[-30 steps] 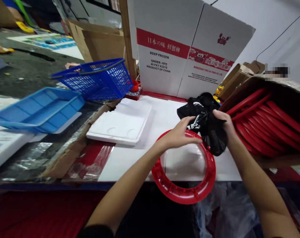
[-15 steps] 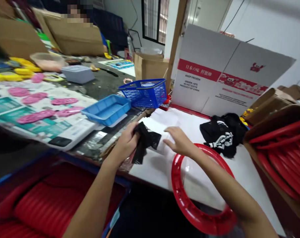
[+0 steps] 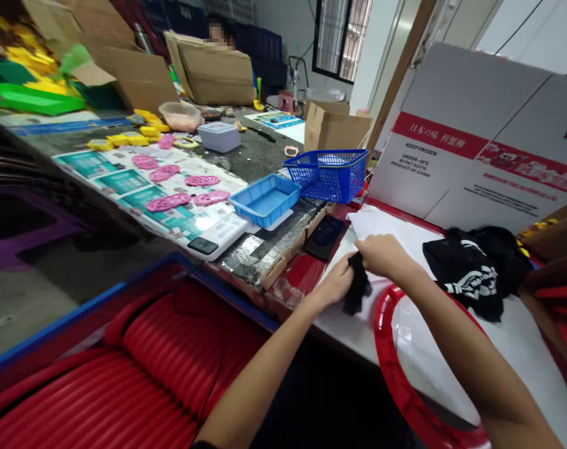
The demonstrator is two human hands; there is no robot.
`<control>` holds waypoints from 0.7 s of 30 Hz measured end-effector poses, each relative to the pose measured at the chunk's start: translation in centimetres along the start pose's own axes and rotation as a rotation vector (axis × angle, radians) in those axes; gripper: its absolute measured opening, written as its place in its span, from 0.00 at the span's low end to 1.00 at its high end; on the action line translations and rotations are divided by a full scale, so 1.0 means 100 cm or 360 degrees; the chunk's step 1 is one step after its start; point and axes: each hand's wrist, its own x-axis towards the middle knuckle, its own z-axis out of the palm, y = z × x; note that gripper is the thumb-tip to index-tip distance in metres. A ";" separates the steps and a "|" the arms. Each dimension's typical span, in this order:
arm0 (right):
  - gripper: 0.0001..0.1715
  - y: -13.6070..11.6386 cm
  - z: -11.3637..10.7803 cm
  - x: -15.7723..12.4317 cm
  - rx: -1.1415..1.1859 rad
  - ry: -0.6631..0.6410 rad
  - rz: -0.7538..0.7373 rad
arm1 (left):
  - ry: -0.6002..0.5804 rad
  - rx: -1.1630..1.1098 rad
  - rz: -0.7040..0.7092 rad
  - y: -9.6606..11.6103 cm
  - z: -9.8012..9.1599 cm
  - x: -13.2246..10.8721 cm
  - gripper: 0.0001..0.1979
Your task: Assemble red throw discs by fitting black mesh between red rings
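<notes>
The left hand [image 3: 335, 284] has its fingers closed on a small black cloth piece [image 3: 357, 293]; the right hand [image 3: 381, 252] has its fingers bent in at the top edge, though whether that grip pinches the cloth cannot be told. The piece hangs over the worktop [image 3: 526, 358] near its front edge, long axis running roughly upright in view, the loose end pointing down toward that edge. Just right, under the right forearm, a red ring [image 3: 386, 337] overhangs the edge. White surface shows between the ring and a black bundle [image 3: 479, 271] farther right. Leftward, a phone [image 3: 325, 237] lies near the hands, beside a cardboard strip [image 3: 290, 255]. A white carton [image 3: 446, 162] bounds the back; red rings [image 3: 184, 349] fill a bin below left.
</notes>
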 end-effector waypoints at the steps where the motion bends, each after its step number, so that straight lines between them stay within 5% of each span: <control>1: 0.12 -0.004 -0.002 0.014 0.0088 0.0031 0.0032 | -0.0058 0.0007 -0.0030 0.002 0.006 0.001 0.20; 4: 0.15 -0.018 0.004 0.062 0.0498 0.0021 0.0194 | -0.0172 0.0174 0.0045 0.012 0.006 -0.011 0.17; 8: 0.17 -0.035 0.033 0.097 0.1037 -0.0016 0.0438 | -0.0263 0.0728 0.0286 0.021 -0.027 -0.043 0.11; 13: 0.22 -0.047 0.063 0.085 0.1480 0.0198 0.0624 | -0.0141 0.0565 0.0287 0.013 -0.056 -0.063 0.10; 21: 0.39 -0.045 0.080 0.075 0.1628 0.0488 0.0692 | -0.0102 0.0564 0.0224 0.005 -0.049 -0.064 0.09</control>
